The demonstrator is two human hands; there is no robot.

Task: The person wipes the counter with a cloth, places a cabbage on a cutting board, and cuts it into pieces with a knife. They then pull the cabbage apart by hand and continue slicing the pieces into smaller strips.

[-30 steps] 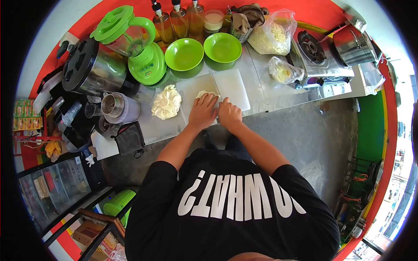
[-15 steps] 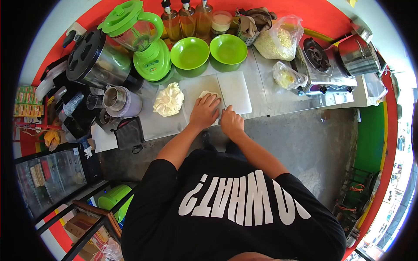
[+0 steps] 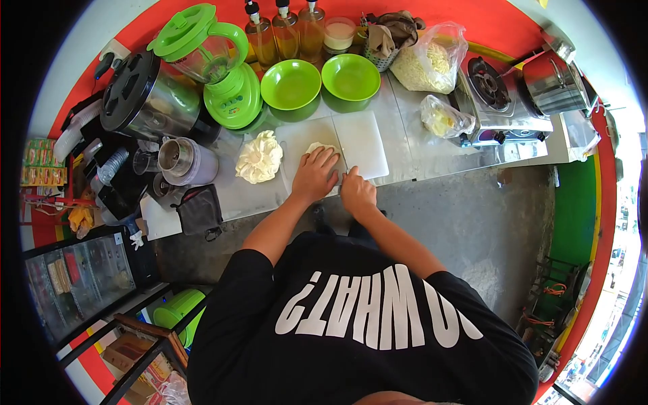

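My left hand point(image 3: 316, 174) lies with fingers stretched over a pale, flat piece of food point(image 3: 317, 146) on the cutting board point(image 3: 364, 145). Most of that piece is hidden under the palm. Close on its right, my right hand point(image 3: 358, 192) is closed round the handle of a knife point(image 3: 345, 162). Its thin blade points away from me and is hard to make out against the board. Left of the board sits a cream-coloured, ruffled clump point(image 3: 259, 157) that looks like oyster mushroom.
Two green bowls point(image 3: 291, 86) stand behind the board, beside a green blender point(image 3: 231, 94). Bottles with pumps point(image 3: 286, 34) line the wall. A bag of shredded cabbage point(image 3: 428, 64), a small bag point(image 3: 445, 117) and a gas stove point(image 3: 496, 94) with a pot point(image 3: 555, 82) are to the right.
The view has shifted slightly, so the counter things appear a little further left. Both hands keep nearly the same pose on the board.
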